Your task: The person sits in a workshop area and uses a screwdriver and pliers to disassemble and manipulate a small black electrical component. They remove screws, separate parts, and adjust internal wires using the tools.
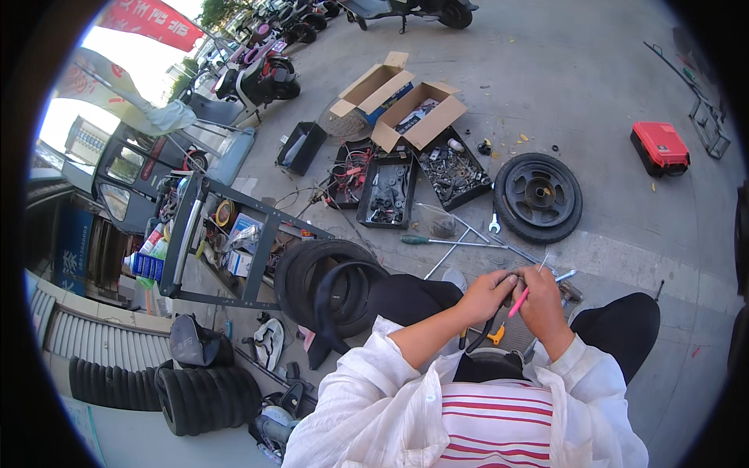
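In front of my lap my two hands meet, both closed. My right hand [538, 300] is wrapped round a slim tool with a pink handle [518, 303]; a thin pale tip shows beyond the fingers. Fingers of my left hand [488, 292] pinch the end of a dark, cable-like strip [485, 331] right beside that tool. The strip hangs toward my lap, and its held end is mostly hidden by the fingers. Just below the hands lies a yellow-orange tool [496, 335]. On the ground ahead are a screwdriver [415, 239], a wrench [495, 224] and several metal rods.
A wheel with its tire [538, 198] lies ahead right, a red case [660, 148] farther right. Parts trays [388, 191] and cardboard boxes [421, 117] stand ahead. To the left are stacked tires [328, 285], a metal-framed cart [261, 261] and a pile of black tires [209, 398].
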{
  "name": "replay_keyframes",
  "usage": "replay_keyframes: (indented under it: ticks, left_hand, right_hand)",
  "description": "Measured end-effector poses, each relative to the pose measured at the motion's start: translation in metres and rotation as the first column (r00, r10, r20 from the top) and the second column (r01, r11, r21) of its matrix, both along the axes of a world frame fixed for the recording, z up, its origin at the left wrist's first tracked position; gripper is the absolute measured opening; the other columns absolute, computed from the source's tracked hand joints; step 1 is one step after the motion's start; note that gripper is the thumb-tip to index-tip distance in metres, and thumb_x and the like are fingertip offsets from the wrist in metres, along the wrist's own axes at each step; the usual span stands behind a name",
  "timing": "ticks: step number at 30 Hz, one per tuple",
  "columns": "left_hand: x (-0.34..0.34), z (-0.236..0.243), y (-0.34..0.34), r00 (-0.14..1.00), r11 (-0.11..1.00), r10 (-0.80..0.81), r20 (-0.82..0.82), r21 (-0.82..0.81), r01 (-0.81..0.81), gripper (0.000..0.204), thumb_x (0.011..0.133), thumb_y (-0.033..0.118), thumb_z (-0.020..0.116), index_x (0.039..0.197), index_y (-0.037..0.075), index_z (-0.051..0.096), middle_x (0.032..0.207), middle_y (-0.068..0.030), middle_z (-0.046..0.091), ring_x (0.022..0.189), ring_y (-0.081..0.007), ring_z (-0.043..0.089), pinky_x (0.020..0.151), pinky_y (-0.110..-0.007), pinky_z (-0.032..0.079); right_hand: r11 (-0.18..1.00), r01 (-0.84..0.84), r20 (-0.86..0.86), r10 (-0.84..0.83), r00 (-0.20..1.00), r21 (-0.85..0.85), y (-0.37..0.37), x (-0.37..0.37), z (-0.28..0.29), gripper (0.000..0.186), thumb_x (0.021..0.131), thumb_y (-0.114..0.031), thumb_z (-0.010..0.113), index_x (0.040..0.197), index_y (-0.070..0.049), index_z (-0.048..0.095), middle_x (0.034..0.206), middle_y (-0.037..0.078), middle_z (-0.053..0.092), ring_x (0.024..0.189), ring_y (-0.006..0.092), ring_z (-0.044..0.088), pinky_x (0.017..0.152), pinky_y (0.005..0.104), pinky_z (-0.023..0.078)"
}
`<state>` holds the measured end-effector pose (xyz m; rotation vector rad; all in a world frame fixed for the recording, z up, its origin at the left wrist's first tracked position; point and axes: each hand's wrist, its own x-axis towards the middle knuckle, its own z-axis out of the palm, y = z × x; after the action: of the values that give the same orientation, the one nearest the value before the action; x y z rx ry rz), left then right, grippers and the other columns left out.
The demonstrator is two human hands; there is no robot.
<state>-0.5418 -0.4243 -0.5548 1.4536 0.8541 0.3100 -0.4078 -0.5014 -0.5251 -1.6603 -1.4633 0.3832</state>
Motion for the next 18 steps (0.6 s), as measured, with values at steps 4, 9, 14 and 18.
replay_keyframes:
  ticks: [4,9,14,18]
  left_hand:
    - [0.002,0.005,0.003,0.997,0.997,-0.051,-0.053,0.048,0.054,0.030,0.099,0.027,0.047,0.096,0.001,0.060,0.071,-0.0036,0.060,0.063,-0.0096,0.055,0.058,-0.026,0.044]
    - [0.002,0.012,0.003,0.987,0.978,-0.127,-0.102,0.155,0.142,0.029,0.099,0.025,0.045,0.092,0.001,0.059,0.069,-0.0049,0.059,0.062,-0.0120,0.055,0.059,-0.029,0.044]
    - [-0.002,0.007,0.007,0.975,0.967,-0.220,-0.042,0.121,0.223,0.025,0.098,0.021,0.045,0.091,0.001,0.058,0.068,-0.0049,0.057,0.062,-0.0129,0.054,0.060,-0.029,0.044]
    - [-0.006,0.020,0.007,0.959,0.947,-0.277,-0.057,0.155,0.282,0.023,0.097,0.020,0.046,0.093,0.000,0.058,0.068,-0.0050,0.057,0.062,-0.0134,0.054,0.060,-0.030,0.044]
  right_hand:
    - [0.997,-0.068,0.103,0.072,0.992,-0.046,0.002,0.009,0.008,0.012,0.077,-0.004,0.063,0.088,-0.001,0.060,0.082,0.017,0.056,0.081,0.0355,0.055,0.072,0.0433,0.045]
    - [0.982,-0.183,0.190,0.190,0.963,-0.054,0.003,0.021,0.011,0.015,0.077,-0.006,0.064,0.089,0.000,0.058,0.083,0.017,0.056,0.082,0.0354,0.054,0.073,0.0425,0.044]
    - [0.972,-0.228,0.278,0.236,0.931,-0.063,0.004,0.024,0.021,0.016,0.075,-0.008,0.064,0.086,-0.002,0.056,0.082,0.017,0.055,0.085,0.0356,0.054,0.074,0.0424,0.044]
    - [0.942,-0.334,0.245,0.333,0.910,-0.041,0.006,0.032,0.026,0.015,0.075,-0.007,0.063,0.087,-0.002,0.056,0.082,0.017,0.056,0.083,0.0359,0.054,0.073,0.0431,0.044]
